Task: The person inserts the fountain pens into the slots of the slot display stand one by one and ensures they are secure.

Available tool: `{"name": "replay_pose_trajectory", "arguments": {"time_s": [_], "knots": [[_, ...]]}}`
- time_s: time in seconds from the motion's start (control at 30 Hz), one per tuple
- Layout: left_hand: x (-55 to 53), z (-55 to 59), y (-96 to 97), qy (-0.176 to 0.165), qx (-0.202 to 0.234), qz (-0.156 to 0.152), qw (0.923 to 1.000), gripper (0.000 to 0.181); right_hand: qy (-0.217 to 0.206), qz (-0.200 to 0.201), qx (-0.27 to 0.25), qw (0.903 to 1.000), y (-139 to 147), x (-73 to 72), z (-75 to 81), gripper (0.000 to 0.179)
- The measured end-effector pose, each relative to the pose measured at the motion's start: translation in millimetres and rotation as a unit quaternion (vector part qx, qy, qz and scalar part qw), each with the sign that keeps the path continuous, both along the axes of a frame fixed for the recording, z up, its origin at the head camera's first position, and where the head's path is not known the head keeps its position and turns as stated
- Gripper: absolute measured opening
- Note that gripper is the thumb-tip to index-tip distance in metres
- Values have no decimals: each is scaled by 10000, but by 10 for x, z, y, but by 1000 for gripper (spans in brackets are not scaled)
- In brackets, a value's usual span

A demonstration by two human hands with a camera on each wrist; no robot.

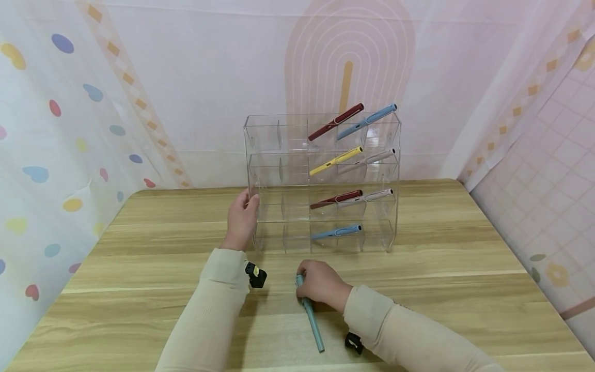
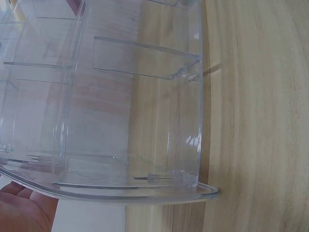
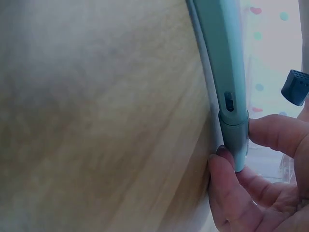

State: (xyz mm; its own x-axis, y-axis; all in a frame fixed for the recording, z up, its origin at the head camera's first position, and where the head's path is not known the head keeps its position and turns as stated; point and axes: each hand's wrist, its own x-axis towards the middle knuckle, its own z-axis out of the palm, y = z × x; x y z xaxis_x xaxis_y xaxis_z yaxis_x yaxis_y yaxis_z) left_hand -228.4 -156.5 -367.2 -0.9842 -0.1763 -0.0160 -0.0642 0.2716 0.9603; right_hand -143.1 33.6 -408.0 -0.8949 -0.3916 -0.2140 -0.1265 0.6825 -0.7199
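A clear acrylic pen rack (image 1: 297, 202) with tiers of compartments stands upright on the table. My left hand (image 1: 241, 219) holds its left side panel, with the thumb toward the front; in the left wrist view the fingers (image 2: 23, 205) show beyond the panel's edge. Below the rack's front, my right hand (image 1: 321, 281) pinches a teal pen (image 1: 313, 325) by its capped end. The pen's other end points toward me, close over the tabletop. Seen from the right wrist, thumb and fingertips grip the pen (image 3: 226, 63) from opposite sides around the cap.
Several pens lean in the rack's middle and right columns: a dark red pen (image 1: 335, 122) and a blue pen (image 1: 367, 122) on top, a yellow pen (image 1: 335, 160) and others lower. Behind the wooden table (image 1: 446, 289) hangs a patterned curtain (image 1: 209, 77).
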Motion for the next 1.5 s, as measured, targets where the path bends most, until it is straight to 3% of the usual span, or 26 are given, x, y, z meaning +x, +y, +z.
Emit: {"name": "replay_pose_trajectory", "arguments": {"time_s": [0.27,0.5,0.93,1.5], "knots": [[-13,-13,5,-30,3,22,10000,45,-304,-216,-860,9956,95,-29,-66,16],[-18,-15,-1,-81,4,57,10000,44,-629,-624,-1502,9847,212,-10,-49,21],[-12,-16,-9,2,-62,17,10000,44,-396,-1455,-1985,9684,487,7,181,28],[-18,-18,-8,-10,-98,0,10000,43,-25,-2345,-2909,9276,961,-25,505,31]]}}
